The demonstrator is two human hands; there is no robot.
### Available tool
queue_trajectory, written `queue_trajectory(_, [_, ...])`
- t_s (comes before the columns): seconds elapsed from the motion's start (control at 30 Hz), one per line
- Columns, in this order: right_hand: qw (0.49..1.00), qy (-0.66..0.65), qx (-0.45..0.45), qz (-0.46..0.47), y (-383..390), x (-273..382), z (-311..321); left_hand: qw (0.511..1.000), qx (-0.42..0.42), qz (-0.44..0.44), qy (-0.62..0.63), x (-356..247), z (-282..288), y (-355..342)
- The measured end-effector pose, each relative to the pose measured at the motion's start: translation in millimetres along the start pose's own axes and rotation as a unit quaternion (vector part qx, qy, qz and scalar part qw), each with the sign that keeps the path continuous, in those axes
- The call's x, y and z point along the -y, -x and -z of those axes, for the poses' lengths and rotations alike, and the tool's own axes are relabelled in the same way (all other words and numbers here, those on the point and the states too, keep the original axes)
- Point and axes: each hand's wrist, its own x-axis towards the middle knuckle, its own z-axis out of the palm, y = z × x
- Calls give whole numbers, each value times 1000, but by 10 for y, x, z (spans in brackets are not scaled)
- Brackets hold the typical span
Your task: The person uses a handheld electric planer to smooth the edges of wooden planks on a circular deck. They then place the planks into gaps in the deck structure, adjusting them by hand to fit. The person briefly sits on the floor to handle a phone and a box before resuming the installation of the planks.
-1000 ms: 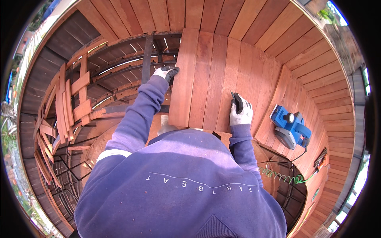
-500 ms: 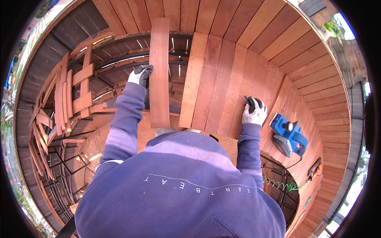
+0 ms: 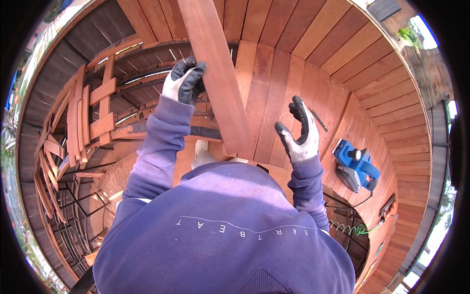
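In the middle a loose reddish wooden plank (image 3: 220,73) is lifted at a slant over the curved bench boards. My left hand (image 3: 185,81), in a white and black glove, pinches its left edge. The plank's near end lies over the last fitted boards (image 3: 267,105). My right hand (image 3: 301,130), in a matching glove, is off the boards with thumb and fingers spread and nothing in it. A dark pencil (image 3: 319,120) rests on the boards just right of its fingers.
A blue electric planer (image 3: 355,166) sits on the boards at right. Beyond it are a nail gun (image 3: 388,208) and a coiled green air hose (image 3: 360,229). Loose wood strips (image 3: 78,117) are stacked at left. Dark metal framing (image 3: 200,131) lies open under the plank.
My left hand has raised the plank, tilting it so its near end swings right over the boards. My right hand has let go of the pencil and opened.
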Motion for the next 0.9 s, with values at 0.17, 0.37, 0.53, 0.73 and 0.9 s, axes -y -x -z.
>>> queue_trajectory(0.17, [989,125,41,70,-40,426,-141,987,145,-9,-71,335,-668,-143])
queue_trajectory(0.37, [976,209,-20,-57,400,156,137,973,138,112,-149,541,-394,-472])
queue_trajectory(0.53, [941,243,49,-230,856,-167,166,893,28,149,-424,1561,727,-774])
queue_trajectory(0.73, [890,336,90,-295,669,-176,84,883,10,152,-444,1886,565,-611])
queue_trajectory(0.9, [835,469,132,-257,574,-228,109,925,-70,99,-361,1500,350,-360])
